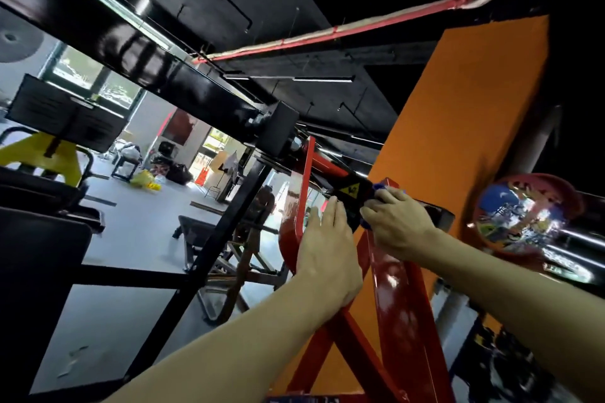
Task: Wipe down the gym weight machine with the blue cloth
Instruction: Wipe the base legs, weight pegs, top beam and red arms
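One black frame beam (137, 52) runs overhead at left. Two bare hands work the red machine frame (397, 298): the left hand (327, 255) lies flat, fingers straight, against its bar; the right hand (397, 222) clutches the one blue cloth (379, 187) against the black bar. One round mirror (520, 216) hangs rightmost.
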